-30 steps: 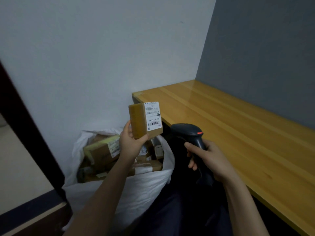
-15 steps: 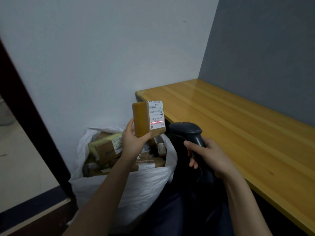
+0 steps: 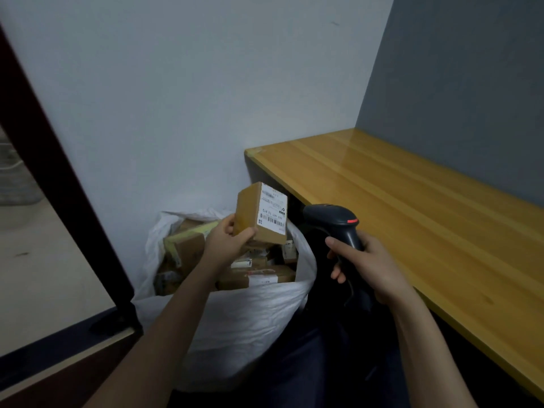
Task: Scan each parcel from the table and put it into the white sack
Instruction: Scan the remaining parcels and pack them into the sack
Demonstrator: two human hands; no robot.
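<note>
Cardboard parcel [image 3: 261,214] gripped in the left hand [image 3: 226,246] hangs over the white sack [image 3: 250,313], scanner [image 3: 331,217] clutched by the right hand [image 3: 368,267] at 3 o'clock.

Glossy wooden table [image 3: 412,207] in the room's corner, white sack [image 3: 250,313] just beside it

The sack [image 3: 235,313] stands against the wall [image 3: 176,113], left of the table's [image 3: 412,207] end. Parcels [image 3: 256,276] lie piled in it. The left hand [image 3: 226,242] holds a parcel [image 3: 259,213] above the sack's mouth. To its right, the right hand [image 3: 368,266] holds the scanner [image 3: 332,222] before the table's edge. A door frame [image 3: 73,201] stands left of the sack, perhaps touching it.
</note>
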